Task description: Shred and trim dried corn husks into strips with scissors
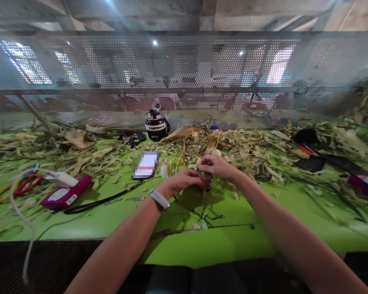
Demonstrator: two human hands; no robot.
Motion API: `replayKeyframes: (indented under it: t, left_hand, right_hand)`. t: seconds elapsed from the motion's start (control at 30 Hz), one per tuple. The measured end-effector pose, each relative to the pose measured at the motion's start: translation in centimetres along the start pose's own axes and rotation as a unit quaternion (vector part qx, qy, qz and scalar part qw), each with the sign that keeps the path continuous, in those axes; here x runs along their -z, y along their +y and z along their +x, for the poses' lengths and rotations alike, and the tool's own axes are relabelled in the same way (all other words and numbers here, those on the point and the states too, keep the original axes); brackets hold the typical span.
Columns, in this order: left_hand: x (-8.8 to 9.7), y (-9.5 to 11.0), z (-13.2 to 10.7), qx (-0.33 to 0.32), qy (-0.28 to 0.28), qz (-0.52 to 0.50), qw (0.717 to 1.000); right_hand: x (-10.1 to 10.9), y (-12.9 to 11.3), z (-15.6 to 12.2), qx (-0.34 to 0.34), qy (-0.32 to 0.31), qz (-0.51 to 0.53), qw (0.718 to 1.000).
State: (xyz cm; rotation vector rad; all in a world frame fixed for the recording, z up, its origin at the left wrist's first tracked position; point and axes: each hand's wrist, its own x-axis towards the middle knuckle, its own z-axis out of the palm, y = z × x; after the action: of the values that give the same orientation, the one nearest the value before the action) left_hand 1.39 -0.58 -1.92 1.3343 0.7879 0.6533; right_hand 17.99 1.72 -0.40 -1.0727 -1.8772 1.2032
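Over the middle of the green table [178, 220], both hands meet at a small piece of dried corn husk work [207, 183], mostly covered by fingers. My left hand [185, 180], with a white watch band [159, 199] at the wrist, is closed around its left side. From the right and slightly above, my right hand [215, 166] pinches at its top, thumb and fingers together. Thin strands hang below the fingers. Pale loose husk [165, 169] lies just left of the hands; a phone [145, 165] with a lit screen lies farther left.
Shredded corn husks [257, 151] cover the table's far half. A black bottle [156, 125] marked ENERGY stands before the perforated metal screen [184, 65]. At left lie a magenta power bank [66, 194] with a white cable [21, 216], and a black strap [101, 203].
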Motion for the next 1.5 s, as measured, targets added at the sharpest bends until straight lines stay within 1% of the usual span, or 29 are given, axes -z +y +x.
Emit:
replayKeyframes:
  t: [0.13,0.27,0.43,0.6,0.8,1.07,1.17,1.23,1.33,1.4,1.47,1.5]
  left_hand:
    - [0.1,-0.2,0.1,0.001,0.005,-0.031,0.999]
    - [0.4,-0.5,0.3,-0.004,-0.019,-0.055,0.998]
    - [0.8,-0.2,0.2,-0.015,-0.033,-0.022,0.999]
    - [1.3,0.4,-0.1,-0.013,-0.050,0.010,0.999]
    - [2.1,0.4,-0.1,0.005,-0.040,0.053,0.998]
    - [2.3,0.4,-0.2,0.008,-0.017,0.080,0.997]
    - [2.3,0.4,-0.1,-0.001,-0.006,0.089,0.996]
    - [2.3,0.3,0.0,-0.018,-0.010,0.088,0.996]
    - [2.4,0.0,0.1,-0.044,-0.035,0.066,0.996]
    - [2.6,0.0,0.1,-0.046,-0.054,0.051,0.996]
    - [2.7,0.1,0.1,-0.048,-0.057,0.071,0.995]
    - [2.8,0.2,0.0,-0.057,-0.051,0.099,0.992]
  right_hand:
    - [0.0,0.1,0.1,-0.001,-0.003,-0.009,1.000]
    - [0.2,0.4,0.2,-0.010,0.014,-0.020,1.000]
    - [0.2,0.4,0.0,-0.035,-0.019,-0.001,0.999]
    - [0.1,-0.1,-0.3,-0.042,-0.045,-0.015,0.998]
    - [0.2,-0.2,-0.3,-0.054,-0.065,-0.033,0.996]
    - [0.3,0.5,0.0,-0.044,-0.073,-0.030,0.996]
    - [0.2,0.4,0.0,-0.041,-0.072,-0.036,0.996]
    - [0.3,0.3,-0.1,-0.038,-0.071,-0.044,0.996]
    - [0.3,0.2,-0.1,-0.031,-0.067,-0.054,0.996]
    - [0.3,0.1,-0.1,-0.031,-0.066,-0.052,0.996]
    - [0.4,0.1,-0.1,-0.034,-0.064,-0.045,0.996]
    - [0.4,0.1,-0.1,-0.035,-0.062,-0.043,0.997]
